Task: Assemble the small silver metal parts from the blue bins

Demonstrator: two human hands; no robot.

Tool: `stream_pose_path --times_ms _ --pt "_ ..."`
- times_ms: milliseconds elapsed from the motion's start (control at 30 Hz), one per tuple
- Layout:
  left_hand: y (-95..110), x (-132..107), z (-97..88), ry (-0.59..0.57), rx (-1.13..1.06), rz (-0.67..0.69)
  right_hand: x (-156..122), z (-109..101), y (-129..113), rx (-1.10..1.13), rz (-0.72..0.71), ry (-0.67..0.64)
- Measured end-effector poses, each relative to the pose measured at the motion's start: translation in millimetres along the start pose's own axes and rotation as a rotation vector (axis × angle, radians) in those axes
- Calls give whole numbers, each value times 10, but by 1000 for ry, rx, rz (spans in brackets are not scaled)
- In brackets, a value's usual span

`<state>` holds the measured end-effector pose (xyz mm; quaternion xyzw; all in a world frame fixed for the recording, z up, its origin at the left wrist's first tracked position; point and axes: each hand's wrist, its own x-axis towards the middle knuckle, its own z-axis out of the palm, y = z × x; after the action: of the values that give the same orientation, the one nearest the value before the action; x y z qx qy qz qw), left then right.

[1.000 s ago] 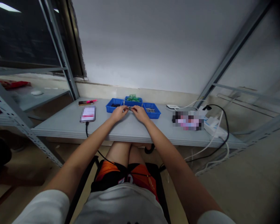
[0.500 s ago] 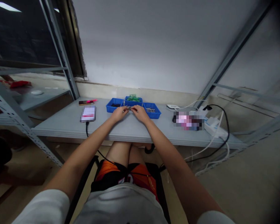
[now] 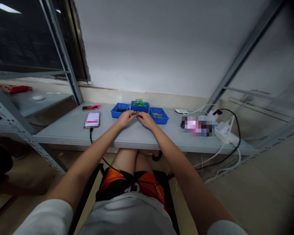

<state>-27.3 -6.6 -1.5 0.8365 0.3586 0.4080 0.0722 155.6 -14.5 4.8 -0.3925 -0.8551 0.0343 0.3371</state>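
My left hand (image 3: 126, 118) and my right hand (image 3: 146, 120) meet above the grey shelf top, fingertips almost touching. Between them is a small shiny metal part (image 3: 137, 112), mostly covered by the fingers, and both hands pinch it. Just beyond the hands are three blue bins. The left bin (image 3: 114, 114) holds small dark pieces (image 3: 121, 110). In the back bin (image 3: 146, 109) lie green pieces (image 3: 139, 103). Small silvery metal pieces (image 3: 157, 115) fill part of the right bin (image 3: 163, 121).
A phone (image 3: 92, 119) with a black cable lies at left, near a brown and pink item (image 3: 91, 107). Right of the bins are a blurred-out object (image 3: 197, 126), a white flat device (image 3: 181, 112) and a power strip (image 3: 226, 133) with trailing cables. Metal posts flank the shelf.
My fingers have closed in further over the metal part, so less of it shows. Both hands stay at nearly the same spot; the bins have not moved.
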Motion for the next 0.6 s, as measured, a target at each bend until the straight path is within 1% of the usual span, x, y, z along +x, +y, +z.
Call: stream_pose_path --times_ms 133,267,400,467,600 --pt "37 -2 -21 33 9 -23 1 0 16 6 7 31" --pt "71 2 -42 74 23 -52 7 -2 33 24 19 116" --pt "67 1 -48 83 60 -78 8 -21 20 38 11 178" --pt "64 -3 -44 63 73 -100 8 -29 3 41 1 194" --pt "86 -18 -36 -29 78 -124 5 -25 -28 54 -24 194"
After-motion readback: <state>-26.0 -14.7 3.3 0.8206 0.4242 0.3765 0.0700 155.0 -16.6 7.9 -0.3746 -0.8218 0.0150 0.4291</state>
